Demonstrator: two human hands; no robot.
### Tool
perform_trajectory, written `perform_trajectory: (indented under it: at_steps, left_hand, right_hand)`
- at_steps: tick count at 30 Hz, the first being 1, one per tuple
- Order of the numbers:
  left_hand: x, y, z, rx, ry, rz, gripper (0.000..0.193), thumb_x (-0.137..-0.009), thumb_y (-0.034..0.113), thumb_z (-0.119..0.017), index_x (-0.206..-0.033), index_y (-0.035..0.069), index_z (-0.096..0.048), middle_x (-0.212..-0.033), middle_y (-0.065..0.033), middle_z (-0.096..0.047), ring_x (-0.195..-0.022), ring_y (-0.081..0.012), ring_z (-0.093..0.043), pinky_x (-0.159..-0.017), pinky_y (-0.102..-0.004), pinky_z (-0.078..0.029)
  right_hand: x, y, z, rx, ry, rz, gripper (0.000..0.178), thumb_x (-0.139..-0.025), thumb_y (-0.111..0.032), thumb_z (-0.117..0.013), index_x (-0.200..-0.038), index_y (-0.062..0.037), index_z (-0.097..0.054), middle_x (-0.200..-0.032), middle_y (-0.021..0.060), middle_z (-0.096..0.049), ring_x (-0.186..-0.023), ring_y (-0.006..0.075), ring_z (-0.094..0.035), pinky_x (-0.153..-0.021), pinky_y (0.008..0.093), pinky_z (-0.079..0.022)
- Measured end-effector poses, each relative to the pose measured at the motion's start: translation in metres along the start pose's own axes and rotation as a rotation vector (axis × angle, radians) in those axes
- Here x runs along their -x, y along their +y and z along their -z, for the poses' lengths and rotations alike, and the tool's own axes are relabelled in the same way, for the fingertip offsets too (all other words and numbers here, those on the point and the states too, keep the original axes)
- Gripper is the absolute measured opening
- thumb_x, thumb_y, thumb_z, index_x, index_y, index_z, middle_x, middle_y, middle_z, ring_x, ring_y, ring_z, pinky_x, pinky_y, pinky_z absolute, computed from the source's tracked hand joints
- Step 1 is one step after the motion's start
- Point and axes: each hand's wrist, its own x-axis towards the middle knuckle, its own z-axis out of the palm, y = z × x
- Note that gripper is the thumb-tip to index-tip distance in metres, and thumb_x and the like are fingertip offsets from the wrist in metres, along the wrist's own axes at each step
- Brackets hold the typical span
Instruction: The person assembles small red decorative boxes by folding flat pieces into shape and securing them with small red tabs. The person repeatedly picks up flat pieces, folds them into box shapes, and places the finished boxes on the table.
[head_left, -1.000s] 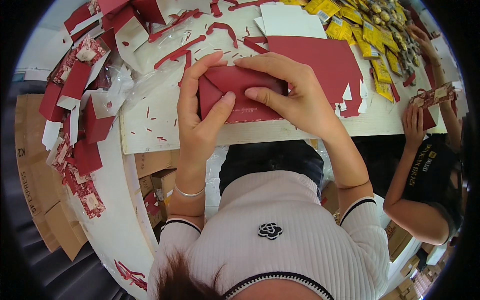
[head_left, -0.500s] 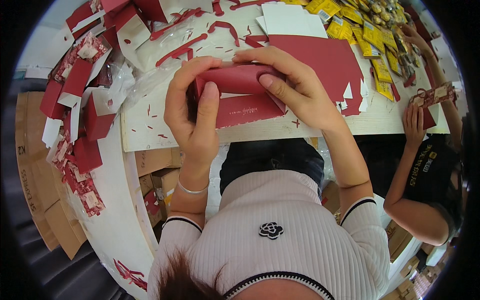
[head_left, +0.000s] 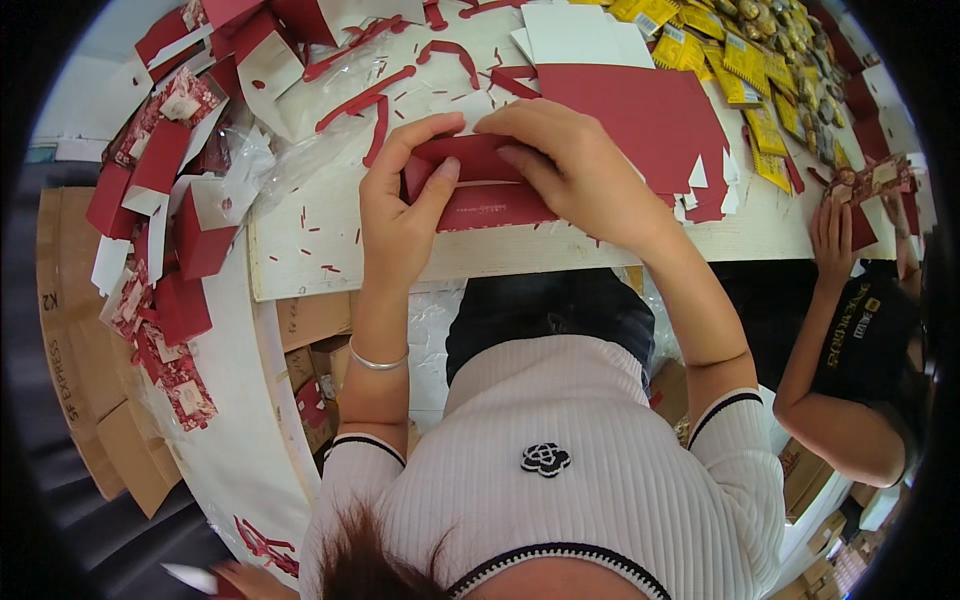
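A dark red cardboard box blank (head_left: 478,190) is partly folded up over the white table (head_left: 300,250), near its front edge. My left hand (head_left: 400,215) grips its left end, thumb pressed on the front panel and fingers curled over the top. My right hand (head_left: 580,170) covers its right end and upper flap, fingers pushing the flap leftward. Just behind my right hand lies a flat stack of the same dark red blanks (head_left: 650,120), with a white sheet (head_left: 580,35) beyond it.
Folded red and white boxes (head_left: 170,200) are heaped at the table's left. Red strips and paper scraps (head_left: 370,95) lie at the back. Yellow packets (head_left: 750,70) line the far right. Another person's hand (head_left: 835,225) holds a red piece at right. Brown cartons (head_left: 90,380) stand below left.
The blank lay flat under both hands; it has since been lifted and folded, with the top flap bent over and my left hand now wrapped around its left end.
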Motion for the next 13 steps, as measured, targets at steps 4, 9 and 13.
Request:
perform_trajectory:
  at_steps: [4,9,13]
  left_hand:
    - [0.002,0.009,0.005,-0.18,-0.053,0.053,0.033,-0.076,-0.001,-0.054,-0.11,0.001,-0.052,-0.112,-0.0088,-0.054,-0.103,-0.0186,-0.05,-0.09,-0.0291,-0.037]
    - [0.014,0.015,0.015,-0.472,-0.197,-0.051,0.043,-0.079,0.009,-0.058,-0.12,0.004,-0.045,-0.122,-0.0098,-0.047,-0.113,-0.023,-0.044,-0.095,-0.0321,-0.033]
    - [0.02,0.01,0.011,0.022,-0.074,-0.171,0.058,-0.081,0.024,-0.06,-0.131,0.011,-0.033,-0.132,-0.0103,-0.036,-0.122,-0.0279,-0.034,-0.101,-0.0336,-0.027]
  right_hand:
    - [0.0,0.011,-0.004,-0.127,0.032,0.059,0.03,-0.077,-0.002,-0.058,-0.108,-0.0037,-0.056,-0.11,0.0112,-0.054,-0.103,0.022,-0.051,-0.087,0.0295,-0.041]
    - [0.018,0.016,-0.005,-0.234,0.006,-0.097,0.042,-0.074,-0.019,-0.065,-0.112,-0.0024,-0.054,-0.118,0.0156,-0.047,-0.113,0.027,-0.044,-0.096,0.0337,-0.034]
    - [0.031,0.002,-0.012,0.091,0.281,0.227,0.042,-0.077,-0.023,-0.063,-0.114,-0.0041,-0.054,-0.125,0.0139,-0.043,-0.121,0.0324,-0.037,-0.097,0.0408,-0.033]
